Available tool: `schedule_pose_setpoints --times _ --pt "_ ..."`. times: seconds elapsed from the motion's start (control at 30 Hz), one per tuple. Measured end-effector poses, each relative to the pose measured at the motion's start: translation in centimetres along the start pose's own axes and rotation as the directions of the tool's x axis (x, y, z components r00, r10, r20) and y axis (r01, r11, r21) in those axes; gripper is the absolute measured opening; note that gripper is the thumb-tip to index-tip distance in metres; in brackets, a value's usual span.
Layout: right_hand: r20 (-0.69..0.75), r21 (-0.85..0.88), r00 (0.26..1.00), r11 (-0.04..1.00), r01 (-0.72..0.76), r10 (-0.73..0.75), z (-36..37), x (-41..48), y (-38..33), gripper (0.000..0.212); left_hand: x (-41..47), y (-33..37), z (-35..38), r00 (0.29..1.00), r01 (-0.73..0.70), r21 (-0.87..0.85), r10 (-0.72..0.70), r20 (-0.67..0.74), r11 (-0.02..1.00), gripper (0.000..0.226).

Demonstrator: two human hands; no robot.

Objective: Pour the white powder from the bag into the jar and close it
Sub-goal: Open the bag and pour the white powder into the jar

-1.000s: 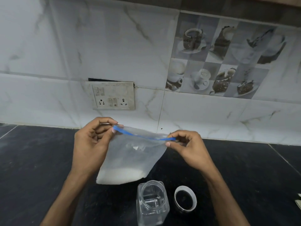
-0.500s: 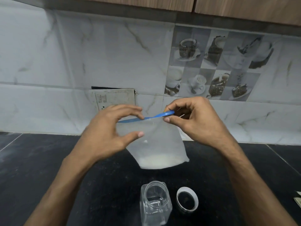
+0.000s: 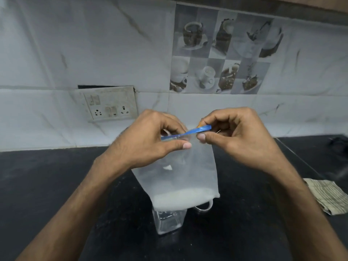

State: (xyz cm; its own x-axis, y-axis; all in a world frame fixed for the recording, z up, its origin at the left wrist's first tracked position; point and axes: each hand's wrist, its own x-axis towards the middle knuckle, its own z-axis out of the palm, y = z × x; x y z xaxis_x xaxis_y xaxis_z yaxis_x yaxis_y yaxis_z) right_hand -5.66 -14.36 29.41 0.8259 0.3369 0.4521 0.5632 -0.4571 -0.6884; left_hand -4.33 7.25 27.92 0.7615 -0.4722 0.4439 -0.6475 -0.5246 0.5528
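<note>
A clear zip bag [image 3: 190, 174] with a blue seal strip hangs in the air above the counter, white powder [image 3: 184, 199] settled along its bottom. My left hand [image 3: 150, 142] pinches the left part of the strip and my right hand [image 3: 235, 138] pinches the right end. Directly below the bag stands a clear square jar [image 3: 168, 221] with its mouth hidden behind the bag. The white ring lid [image 3: 204, 207] lies on the counter just right of the jar, mostly covered by the bag's corner.
The black counter [image 3: 56, 185] runs to a white marble-tiled wall with a switch and socket plate [image 3: 111, 103]. A folded striped cloth [image 3: 327, 196] lies at the right edge of the counter.
Both hands came closer together at the bag's seal strip. The bag now hangs lower in view and covers the jar's mouth and most of the lid.
</note>
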Motion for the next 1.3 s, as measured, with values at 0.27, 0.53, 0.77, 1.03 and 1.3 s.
schedule_pose_setpoints --times 0.27,0.53,0.77,1.03,1.3 --pt "0.002 0.231 0.954 0.928 -0.292 0.299 0.8 -6.1 7.2 0.05 0.2 1.0 0.6 1.0 -0.001 0.012 0.001 -0.008 1.0 0.012" --pt "-0.066 0.555 0.881 0.751 -0.358 0.469 5.2 -10.5 13.4 0.017 0.9 2.6 1.1 0.991 0.049 0.096 -0.036 -0.132 0.994 0.009" --pt "-0.297 0.563 0.876 0.811 -0.161 0.38 4.0 -9.1 14.3 0.022 -0.1 2.2 2.0 0.948 0.14 0.043 -0.122 -0.293 0.989 0.006" --pt "-0.492 0.326 0.852 0.945 -0.009 0.178 1.8 -6.5 13.6 0.037 -1.9 1.5 4.0 0.848 0.234 -0.07 -0.239 -0.472 0.97 0.011" --pt "-0.448 0.343 0.872 0.939 -0.039 0.199 1.6 -5.9 14.4 0.024 -1.6 1.2 4.8 0.829 0.255 -0.062 -0.252 -0.5 0.965 0.01"
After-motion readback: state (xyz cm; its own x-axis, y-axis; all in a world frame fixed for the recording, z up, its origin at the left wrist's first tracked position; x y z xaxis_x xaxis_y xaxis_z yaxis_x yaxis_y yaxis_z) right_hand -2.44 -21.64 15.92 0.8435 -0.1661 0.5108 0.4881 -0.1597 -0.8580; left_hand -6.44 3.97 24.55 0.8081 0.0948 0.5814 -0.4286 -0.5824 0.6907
